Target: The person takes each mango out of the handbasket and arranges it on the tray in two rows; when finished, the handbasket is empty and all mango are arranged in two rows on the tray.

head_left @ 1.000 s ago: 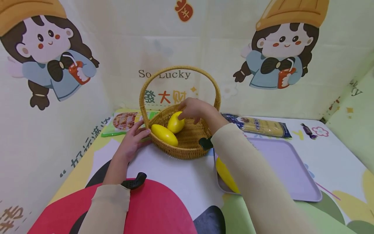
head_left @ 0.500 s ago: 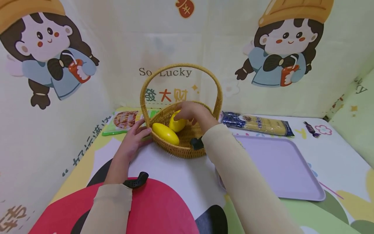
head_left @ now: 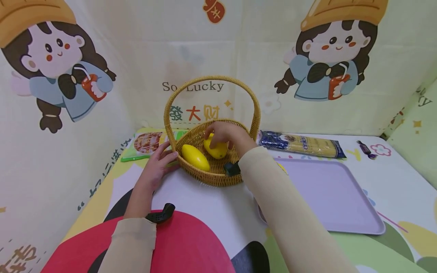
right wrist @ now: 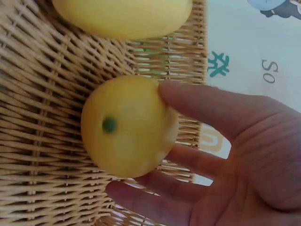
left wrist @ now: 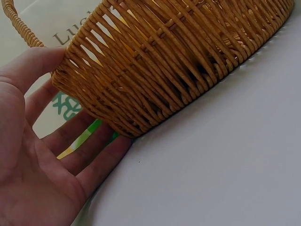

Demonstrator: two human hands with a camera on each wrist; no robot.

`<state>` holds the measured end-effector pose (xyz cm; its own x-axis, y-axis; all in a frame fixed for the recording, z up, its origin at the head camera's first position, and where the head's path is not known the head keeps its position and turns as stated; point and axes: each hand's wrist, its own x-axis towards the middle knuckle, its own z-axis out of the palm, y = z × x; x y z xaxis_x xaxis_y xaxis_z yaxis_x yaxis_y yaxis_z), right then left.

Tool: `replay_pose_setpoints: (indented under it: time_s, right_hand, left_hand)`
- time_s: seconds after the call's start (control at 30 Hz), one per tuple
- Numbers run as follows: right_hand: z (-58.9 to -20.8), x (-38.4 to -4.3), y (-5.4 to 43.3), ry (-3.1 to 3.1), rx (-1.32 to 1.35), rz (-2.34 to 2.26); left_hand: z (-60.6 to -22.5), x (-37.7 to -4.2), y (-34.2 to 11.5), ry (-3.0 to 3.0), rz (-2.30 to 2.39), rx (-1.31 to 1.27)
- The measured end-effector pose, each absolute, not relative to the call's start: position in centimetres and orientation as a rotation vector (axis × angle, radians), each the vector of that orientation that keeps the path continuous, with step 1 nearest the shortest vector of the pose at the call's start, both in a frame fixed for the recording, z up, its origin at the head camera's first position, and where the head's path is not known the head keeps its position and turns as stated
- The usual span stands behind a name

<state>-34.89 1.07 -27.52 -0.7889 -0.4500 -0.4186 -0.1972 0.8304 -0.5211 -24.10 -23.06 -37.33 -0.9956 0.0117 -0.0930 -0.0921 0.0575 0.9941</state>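
A wicker basket (head_left: 218,178) with a tall arched handle stands on the table. Inside it lie two smooth yellow fruits: an elongated one (head_left: 195,157) at the left and a mango-like one (head_left: 218,151) beside it. My right hand (head_left: 228,135) reaches in from above and holds the mango-like fruit between thumb and fingers. The right wrist view shows a dark green spot on this fruit's end. At the basket's left side my left hand (left wrist: 44,155) touches the outer wall with fairly straight fingers, its thumb at the rim near the handle's base.
Right of the basket lies a lilac tray (head_left: 327,197), partly hidden by the right sleeve; a small yellow edge (head_left: 282,168) shows there. Behind are a pasta packet (head_left: 304,145) and a wrapped candy (head_left: 367,150). A green food packet (head_left: 138,146) lies behind the left hand.
The right hand has shifted slightly to the right and nearer inside the basket, and the mango-like fruit has turned with its spotted end toward the viewer. The left hand stays at the basket.
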Motion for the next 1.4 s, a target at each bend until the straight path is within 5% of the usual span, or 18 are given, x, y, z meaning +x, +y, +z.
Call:
replay_pose_setpoints:
  time_s: [1.4]
  right_hand:
    - [-24.1, -30.4, 5.1, 2.478, -0.700, -0.752]
  left_hand:
    - [-37.4, -23.8, -23.3, 2.235, 2.082, -0.057]
